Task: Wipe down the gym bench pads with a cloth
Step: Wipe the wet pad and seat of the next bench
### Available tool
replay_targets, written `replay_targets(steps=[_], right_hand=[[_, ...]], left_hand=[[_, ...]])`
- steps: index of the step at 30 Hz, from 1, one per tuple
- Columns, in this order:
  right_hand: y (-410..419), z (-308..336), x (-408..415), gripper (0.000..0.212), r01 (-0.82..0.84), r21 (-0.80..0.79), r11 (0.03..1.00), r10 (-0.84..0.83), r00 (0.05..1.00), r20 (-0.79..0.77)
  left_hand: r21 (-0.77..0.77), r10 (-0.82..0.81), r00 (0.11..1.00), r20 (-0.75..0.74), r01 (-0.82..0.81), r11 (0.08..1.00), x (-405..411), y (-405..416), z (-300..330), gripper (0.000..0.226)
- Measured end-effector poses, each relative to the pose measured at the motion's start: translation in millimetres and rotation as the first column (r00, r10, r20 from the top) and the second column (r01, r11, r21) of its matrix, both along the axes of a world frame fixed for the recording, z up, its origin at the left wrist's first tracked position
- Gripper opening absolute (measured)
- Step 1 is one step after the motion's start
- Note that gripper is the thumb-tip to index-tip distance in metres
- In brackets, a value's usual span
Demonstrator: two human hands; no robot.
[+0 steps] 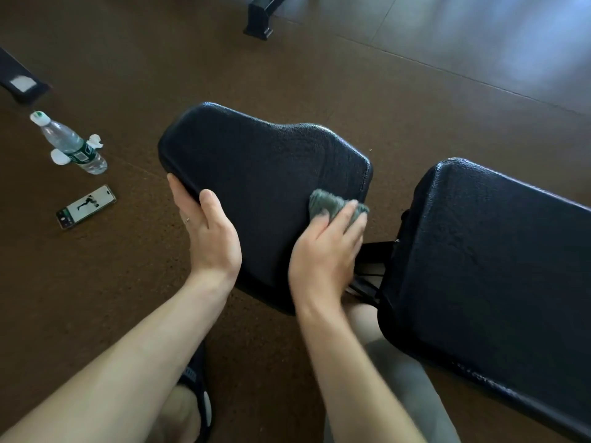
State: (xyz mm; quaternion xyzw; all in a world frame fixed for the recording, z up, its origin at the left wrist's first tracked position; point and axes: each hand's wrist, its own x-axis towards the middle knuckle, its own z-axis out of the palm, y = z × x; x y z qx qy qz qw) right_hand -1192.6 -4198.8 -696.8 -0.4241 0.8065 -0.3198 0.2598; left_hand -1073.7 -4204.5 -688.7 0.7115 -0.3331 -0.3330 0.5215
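Left of the seat pad (265,174), on the floor (128,282), I log a water bottle (68,145) and a phone (85,206); the back pad (492,266) stands right of it. My left hand (209,230) grips the seat pad's left edge. My right hand (326,251), fingers fairly straight, presses the grey cloth (332,204) onto its right side.

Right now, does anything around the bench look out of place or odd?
A phone lies face up on the floor with its screen lit, beside a standing water bottle that has white tissue tucked around it. Both sit left of the seat pad.
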Motion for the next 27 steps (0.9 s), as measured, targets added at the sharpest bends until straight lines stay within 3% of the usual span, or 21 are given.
replay_targets(steps=[4, 12, 17, 21, 23, 25, 27], right_hand=[[59, -3, 15, 0.065, -0.143, -0.039, 0.989, 0.141, 0.989, -0.044], [-67, 7, -15, 0.061, -0.021, 0.081, 0.997, 0.021, 1.000, 0.003], [26, -11, 3, 0.054, -0.235, -0.199, 0.951, 0.185, 0.953, -0.241], [75, -13, 11, 0.042, -0.409, -0.353, 0.841, 0.339, 0.908, -0.245], [66, 2, 6, 0.033, -0.309, -0.453, 0.836, 0.330, 0.943, -0.032], [42, 29, -1, 0.027, -0.038, -0.425, 0.904, 0.204, 0.913, 0.353], [17, 57, -6, 0.025, 0.107, -0.233, 0.967, 0.107, 0.659, 0.745]], left_hand=[[0.005, -0.012, 1.000, 0.008, 0.011, 1.000, -1, 1, 1, 0.063], [-0.007, -0.010, 1.000, 0.006, 0.010, 1.000, -1, 0, 5, 0.060], [0.001, -0.008, 1.000, 0.003, 0.008, 1.000, -4, 0, 6, 0.059], [0.000, 0.009, 1.000, 0.000, -0.009, 1.000, -4, -1, 6, 0.060], [0.004, 0.010, 1.000, -0.004, -0.009, 1.000, -2, -2, 5, 0.061], [0.007, 0.004, 1.000, -0.014, -0.004, 1.000, 0, -2, 3, 0.068], [0.021, -0.002, 1.000, -0.029, 0.003, 1.000, 1, -2, 4, 0.073]])
